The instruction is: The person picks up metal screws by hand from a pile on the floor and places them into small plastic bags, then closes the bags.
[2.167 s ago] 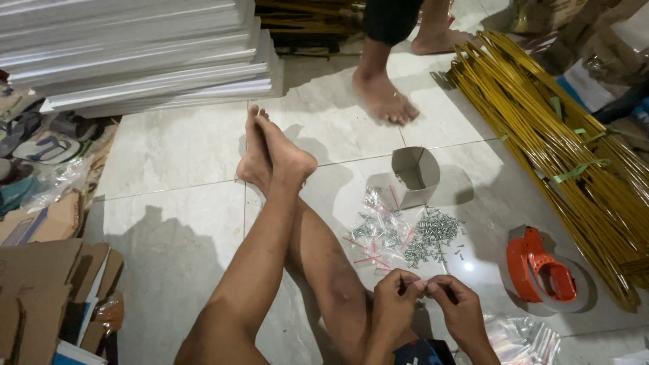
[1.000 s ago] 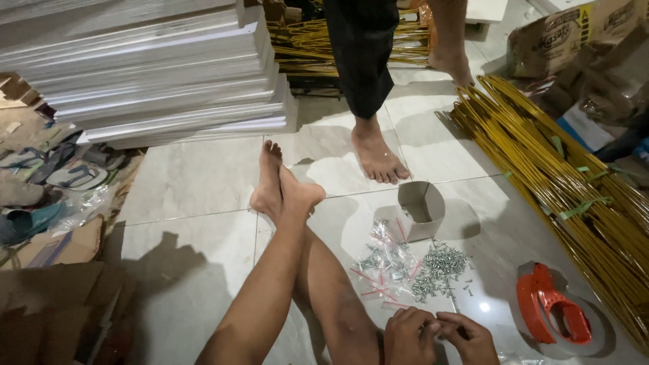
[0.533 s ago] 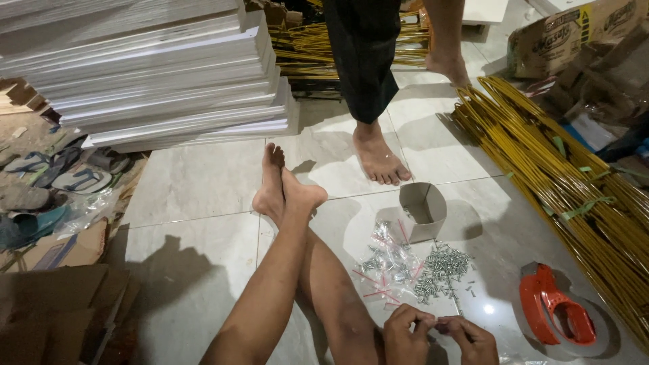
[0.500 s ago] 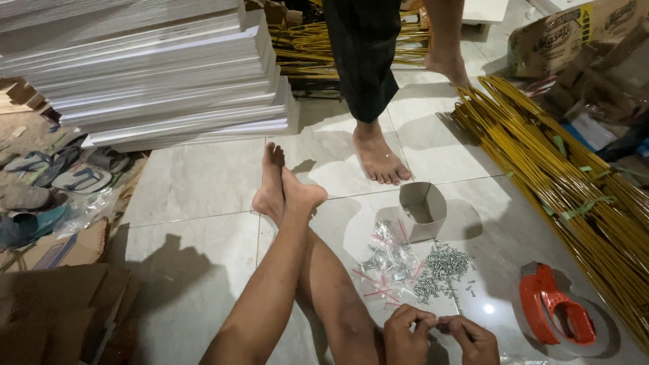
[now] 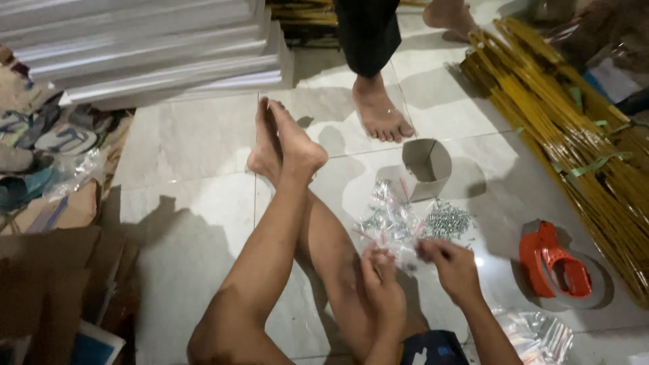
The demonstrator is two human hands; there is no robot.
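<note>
I sit on the tiled floor with my bare legs (image 5: 291, 223) crossed in front of me. My left hand (image 5: 382, 287) and my right hand (image 5: 451, 268) are close together low in the view. Both pinch a small clear bag (image 5: 406, 255) at the near edge of a pile of small clear bags (image 5: 387, 217) that hold metal bits. Just right of that pile lies a heap of loose small screws (image 5: 448, 219). A small open cardboard box (image 5: 426, 169) stands behind the screws.
An orange tape dispenser (image 5: 554, 268) lies at the right, with more clear bags (image 5: 541, 334) near it. A bundle of long yellow rods (image 5: 574, 128) runs along the right. Another person's bare foot (image 5: 378, 111) stands ahead. White panels (image 5: 149, 51) are stacked far left, above cardboard (image 5: 61, 284).
The view has shifted, so the piles sit higher and nearer. My hands stayed together on the small bag, and my right hand has stretched toward the bag pile. The other person walked closer, then stood.
</note>
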